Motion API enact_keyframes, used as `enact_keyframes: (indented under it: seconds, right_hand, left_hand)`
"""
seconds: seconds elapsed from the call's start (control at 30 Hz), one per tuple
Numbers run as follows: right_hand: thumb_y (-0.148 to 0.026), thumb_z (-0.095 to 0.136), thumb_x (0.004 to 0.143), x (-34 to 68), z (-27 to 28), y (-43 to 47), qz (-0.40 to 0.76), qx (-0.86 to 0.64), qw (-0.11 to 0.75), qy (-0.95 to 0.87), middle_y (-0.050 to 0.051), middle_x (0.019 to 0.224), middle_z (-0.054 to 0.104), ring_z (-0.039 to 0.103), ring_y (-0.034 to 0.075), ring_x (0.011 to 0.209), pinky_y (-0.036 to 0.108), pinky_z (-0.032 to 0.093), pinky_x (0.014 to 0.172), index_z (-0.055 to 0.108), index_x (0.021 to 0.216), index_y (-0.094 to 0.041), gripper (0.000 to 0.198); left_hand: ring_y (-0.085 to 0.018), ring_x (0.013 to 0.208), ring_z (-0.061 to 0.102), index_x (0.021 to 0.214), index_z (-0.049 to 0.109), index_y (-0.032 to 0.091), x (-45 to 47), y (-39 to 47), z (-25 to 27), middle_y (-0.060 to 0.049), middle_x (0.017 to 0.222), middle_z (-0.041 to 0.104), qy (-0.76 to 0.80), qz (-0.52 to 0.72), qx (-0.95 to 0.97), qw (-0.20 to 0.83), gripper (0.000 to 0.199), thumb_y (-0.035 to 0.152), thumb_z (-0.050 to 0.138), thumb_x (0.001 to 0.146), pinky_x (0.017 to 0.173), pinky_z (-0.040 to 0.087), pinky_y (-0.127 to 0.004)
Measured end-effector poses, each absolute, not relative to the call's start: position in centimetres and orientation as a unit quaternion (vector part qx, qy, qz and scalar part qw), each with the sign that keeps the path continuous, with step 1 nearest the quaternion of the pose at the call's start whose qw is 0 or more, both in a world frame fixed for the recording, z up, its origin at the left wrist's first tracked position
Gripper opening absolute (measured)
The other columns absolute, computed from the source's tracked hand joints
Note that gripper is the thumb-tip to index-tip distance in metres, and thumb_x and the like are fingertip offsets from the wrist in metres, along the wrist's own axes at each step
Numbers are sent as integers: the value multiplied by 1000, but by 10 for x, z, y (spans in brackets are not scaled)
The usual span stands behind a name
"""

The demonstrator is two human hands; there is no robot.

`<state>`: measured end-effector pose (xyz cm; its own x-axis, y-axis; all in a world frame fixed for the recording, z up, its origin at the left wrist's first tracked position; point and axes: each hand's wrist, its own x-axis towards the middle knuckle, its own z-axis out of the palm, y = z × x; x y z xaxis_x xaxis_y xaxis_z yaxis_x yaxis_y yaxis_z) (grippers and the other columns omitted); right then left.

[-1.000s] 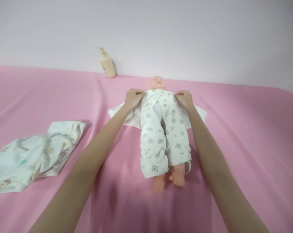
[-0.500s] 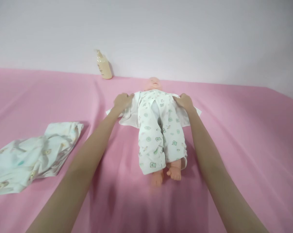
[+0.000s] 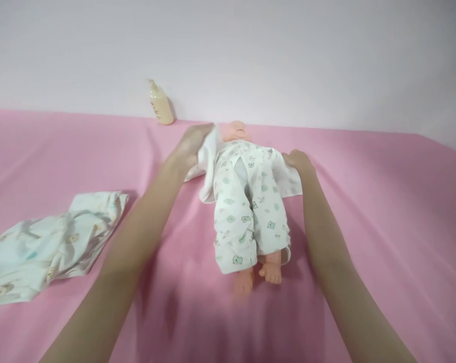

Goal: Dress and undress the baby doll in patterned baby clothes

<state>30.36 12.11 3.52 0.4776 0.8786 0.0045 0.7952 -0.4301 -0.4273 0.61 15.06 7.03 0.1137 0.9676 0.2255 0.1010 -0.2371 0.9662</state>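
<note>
Doll [image 3: 237, 131] lies face up btw. the person's two hands: head approx. level w/ the L fingers, slightly beyond the R, bare feet well nearer the person than either. L hand [image 3: 192, 143], blurred: fingers closed on one side of a white top [image 3: 209, 156], cloth bunched & hanging from them beside the doll's shoulder. R hand [image 3: 299, 160]: fingers curled at the opp. side of same top; whether they pinch it, I can't tell. Printed trousers [image 3: 231, 217], w/ small green motifs, start btw. both sets of fingers & run toward the person. Pump bottle [image 3: 161, 108], pale yellow, stands beyond L fingers, near wall [image 3: 269, 60]. Printed cloth [image 3: 57, 247], folded, lies well L of L fingers, nearer the person. Pink sheet [image 3: 382, 227] under all.
</note>
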Motion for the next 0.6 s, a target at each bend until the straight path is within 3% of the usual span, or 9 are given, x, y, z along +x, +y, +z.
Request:
enact_keyframes:
  seconds: [0.23, 0.33, 0.43, 0.5, 0.6]
  right_hand:
    - [-18, 62, 71, 316, 39, 126, 102, -827, 218, -508, 16, 85, 65, 62, 33, 89, 46, 50, 79, 64, 81, -12, 12]
    - [-14, 55, 77, 306, 56, 126, 38, -826, 276, -490, 16, 88, 64, 61, 32, 95, 47, 48, 85, 63, 81, -13, 10]
    - [-17, 52, 82, 273, 83, 113, 5, -778, 373, -505, 13, 90, 62, 59, 28, 96, 45, 47, 86, 61, 83, -15, 9]
    - [-24, 57, 83, 244, 101, 94, 142, -698, 412, -568, 8, 79, 62, 60, 21, 78, 36, 50, 73, 58, 81, -17, 7]
    - [-33, 75, 72, 209, 122, 66, 385, -542, 338, -667, 1, 66, 59, 55, 14, 58, 25, 45, 52, 55, 77, -19, 25]
  left_hand:
    - [-18, 79, 57, 79, 63, 18, 51, 100, 59, -2, 78, 59, 374, 328, 815, 299, 16, 28, 70, 69, 78, 44, -32]
    - [-18, 78, 58, 100, 65, 18, 45, 101, 63, -4, 92, 63, 376, 279, 828, 308, 33, 30, 70, 70, 77, 45, -33]
    - [-21, 85, 62, 123, 58, 19, 38, 100, 70, -5, 99, 66, 369, 242, 826, 351, 54, 30, 69, 71, 78, 47, -33]
    - [-22, 88, 64, 123, 58, 19, 35, 94, 76, -5, 95, 69, 346, 223, 837, 361, 51, 26, 65, 73, 77, 48, -32]
    - [-22, 86, 65, 101, 68, 20, 29, 80, 89, -4, 92, 70, 297, 185, 886, 305, 27, 19, 57, 76, 76, 48, -31]
